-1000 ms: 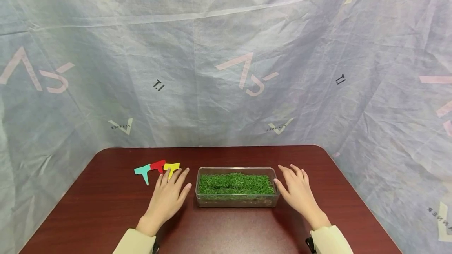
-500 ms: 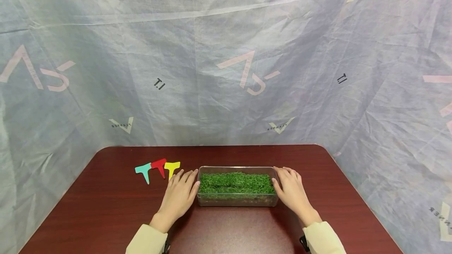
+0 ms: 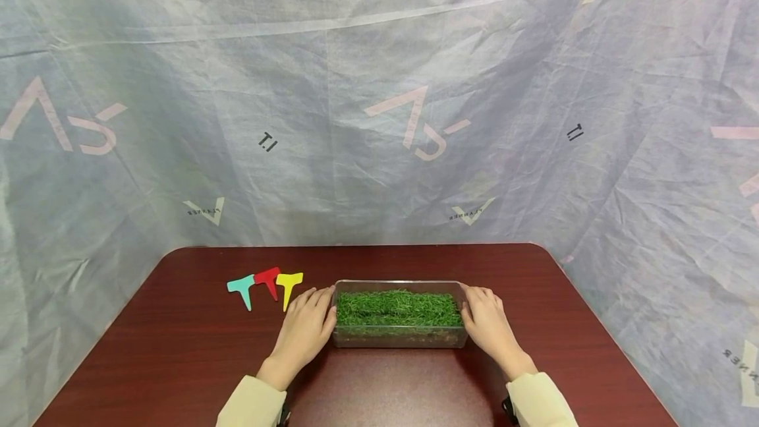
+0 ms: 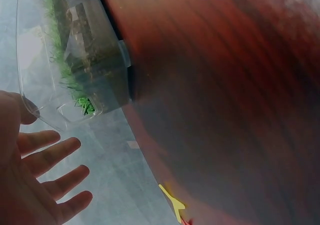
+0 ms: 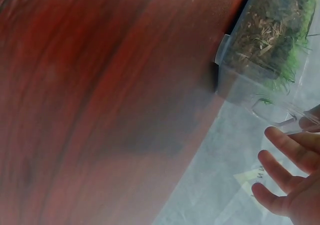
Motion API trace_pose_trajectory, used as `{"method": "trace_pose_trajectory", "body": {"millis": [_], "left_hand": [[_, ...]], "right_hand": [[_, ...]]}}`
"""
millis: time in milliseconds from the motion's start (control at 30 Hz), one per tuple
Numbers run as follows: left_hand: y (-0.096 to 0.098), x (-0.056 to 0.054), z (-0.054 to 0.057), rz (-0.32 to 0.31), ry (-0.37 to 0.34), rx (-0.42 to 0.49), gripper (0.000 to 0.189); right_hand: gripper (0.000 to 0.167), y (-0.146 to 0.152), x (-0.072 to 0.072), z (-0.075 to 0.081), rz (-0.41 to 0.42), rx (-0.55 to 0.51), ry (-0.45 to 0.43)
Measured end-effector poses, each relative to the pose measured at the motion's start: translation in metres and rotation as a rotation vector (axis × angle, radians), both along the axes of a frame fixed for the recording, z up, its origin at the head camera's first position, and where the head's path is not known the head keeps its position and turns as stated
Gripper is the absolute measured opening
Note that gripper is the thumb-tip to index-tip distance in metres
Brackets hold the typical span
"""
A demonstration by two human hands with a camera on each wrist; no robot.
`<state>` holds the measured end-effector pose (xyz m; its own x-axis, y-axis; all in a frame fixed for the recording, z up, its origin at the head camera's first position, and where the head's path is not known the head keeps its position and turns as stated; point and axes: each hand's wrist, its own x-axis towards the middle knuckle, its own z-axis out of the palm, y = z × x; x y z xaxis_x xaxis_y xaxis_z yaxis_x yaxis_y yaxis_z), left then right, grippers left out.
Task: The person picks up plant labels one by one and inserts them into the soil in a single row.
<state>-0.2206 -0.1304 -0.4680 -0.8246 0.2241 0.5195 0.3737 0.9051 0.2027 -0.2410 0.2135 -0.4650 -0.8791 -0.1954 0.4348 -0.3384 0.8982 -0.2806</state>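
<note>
A clear plastic box (image 3: pixel 398 339) with green grass (image 3: pixel 397 308) inside stands on the table between my hands. My left hand (image 3: pixel 304 329) grips its left end, thumb at the rim (image 4: pixel 30 109) and the other fingers spread outside the wall. At the opposite end, my right hand (image 3: pixel 491 325) holds the rim in the same way, its thumb showing through the plastic in the right wrist view. Left of my left hand lie three T-shaped plant labels: a turquoise one (image 3: pixel 242 287), a red one (image 3: pixel 268 278) and a yellow one (image 3: pixel 288 282).
The dark red-brown table (image 3: pixel 391 384) has rounded far corners. Grey printed fabric (image 3: pixel 332 170) hangs behind it and along both sides. Brown matter (image 5: pixel 262 40) shows under the grass through the box wall.
Both hands have come inward from beside the box to its two ends, and my thumbs have settled at the rim. The box and the labels stay in place.
</note>
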Motion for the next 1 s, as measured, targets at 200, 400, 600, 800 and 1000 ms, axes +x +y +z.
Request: {"method": "trace_pose_trajectory", "body": {"millis": [200, 400, 600, 800, 1000], "left_hand": [[0.0, 0.0, -0.001, -0.008, 0.018, 0.015, 0.034], [-0.003, 0.001, -0.003, -0.008, 0.026, 0.022, 0.034], [-0.008, 0.003, -0.005, -0.007, 0.061, 0.023, 0.033], [-0.012, 0.007, -0.004, 0.012, 0.04, 0.021, 0.034], [-0.015, 0.011, -0.001, 0.024, -0.011, 0.016, 0.035]], "right_hand": [[0.039, -0.001, 0.0, -0.001, 0.008, -0.02, -0.006], [0.039, -0.004, 0.001, -0.001, 0.021, -0.031, 0.001], [0.039, -0.008, 0.004, -0.001, 0.038, -0.036, -0.004], [0.039, -0.014, 0.006, -0.001, 0.046, -0.023, 0.008], [0.039, -0.017, 0.009, -0.003, 0.05, -0.012, 0.007]]}}
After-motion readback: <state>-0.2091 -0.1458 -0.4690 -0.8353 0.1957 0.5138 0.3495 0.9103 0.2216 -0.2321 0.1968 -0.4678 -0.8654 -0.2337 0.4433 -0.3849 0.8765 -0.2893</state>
